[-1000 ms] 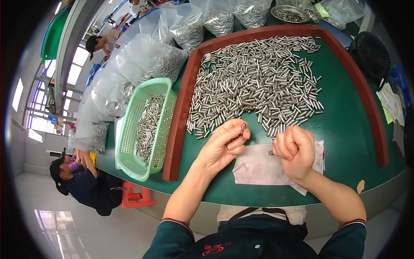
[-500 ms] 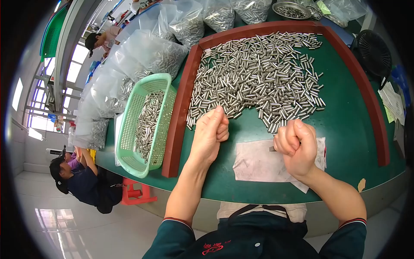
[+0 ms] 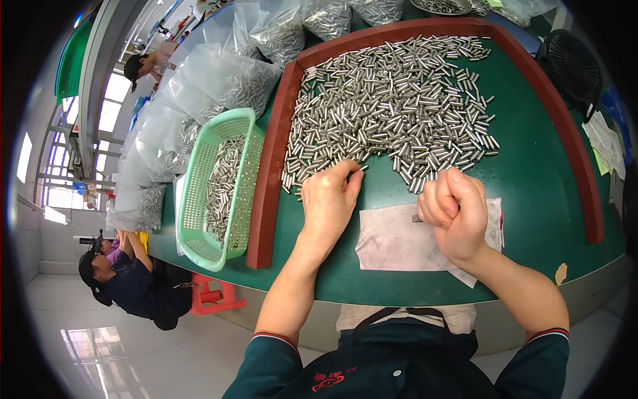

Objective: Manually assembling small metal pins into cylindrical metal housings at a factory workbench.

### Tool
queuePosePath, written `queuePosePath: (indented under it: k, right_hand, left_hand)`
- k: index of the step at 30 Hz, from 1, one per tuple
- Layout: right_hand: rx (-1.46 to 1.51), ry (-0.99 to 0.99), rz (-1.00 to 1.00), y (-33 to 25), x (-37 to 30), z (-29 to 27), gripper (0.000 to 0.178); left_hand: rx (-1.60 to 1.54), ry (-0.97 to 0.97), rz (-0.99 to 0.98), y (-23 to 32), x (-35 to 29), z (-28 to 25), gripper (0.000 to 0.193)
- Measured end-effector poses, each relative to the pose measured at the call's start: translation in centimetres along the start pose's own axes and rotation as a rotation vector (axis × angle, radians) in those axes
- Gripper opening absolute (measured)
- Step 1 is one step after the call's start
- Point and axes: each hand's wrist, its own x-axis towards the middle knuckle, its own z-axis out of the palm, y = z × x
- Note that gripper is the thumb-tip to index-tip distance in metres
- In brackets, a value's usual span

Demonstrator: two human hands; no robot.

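Observation:
A broad pile of short shiny metal pins (image 3: 392, 100) covers the green table. At its near edge, my left hand (image 3: 331, 203) is closed, thumb and forefinger pinching a metal pin (image 3: 363, 168). My right hand (image 3: 455, 216) is curled into a fist above a stained pale cloth (image 3: 392, 243); what its fingers hold, if anything, is hidden. A small dark grey piece (image 3: 417, 218) shows beside that fist; I cannot tell whether it is held or lies on the cloth.
A reddish-brown wooden frame (image 3: 267, 199) borders the pile. Left of it stands a light green basket (image 3: 189, 229) holding more pins. Clear bags (image 3: 249, 76) of pins line the far left edge. A black fan (image 3: 573, 70) stands at right. Other people sit beyond.
My left hand has turned palm down and reached slightly right along the pile's near edge, its fingertips now on a pin. The right fist keeps its place over the cloth; the whole view shifted slightly.

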Motion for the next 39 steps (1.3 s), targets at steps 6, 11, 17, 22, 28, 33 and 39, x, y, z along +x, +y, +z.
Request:
queuePosePath:
  k: [6,11,17,22,28,33,39]
  right_hand:
    - [0.035,0.008,-0.001,-0.1,-0.1,0.0,0.039]
    - [0.093,-0.019,-0.053,-0.7,-0.1,-0.3,0.039]
    - [0.064,-0.014,-0.006,-0.7,0.0,-0.2,0.039]
    - [0.004,-0.045,-0.029,-0.5,0.0,-0.3,0.040]
    - [0.006,-0.043,-0.031,-0.4,0.1,-0.3,0.040]
    - [-0.023,-0.029,-0.017,-0.3,0.1,-0.3,0.041]
    - [-0.022,-0.005,-0.028,-0.1,0.1,-0.3,0.041]
  left_hand:
    - [-0.185,-0.121,0.095,0.9,-0.7,0.0,0.005]
    - [-0.373,-0.378,0.133,3.5,-2.4,-0.3,0.005]
    - [-0.345,-0.401,0.097,3.5,-2.4,-0.5,0.005]
    - [-0.341,-0.409,0.085,3.6,-2.4,-0.4,0.005]
    - [-0.330,-0.402,0.090,3.6,-2.5,-0.4,0.005]
    - [-0.331,-0.403,0.073,3.6,-2.6,-0.3,0.005]
    - [-0.366,-0.394,0.084,3.5,-2.6,-0.2,0.006]
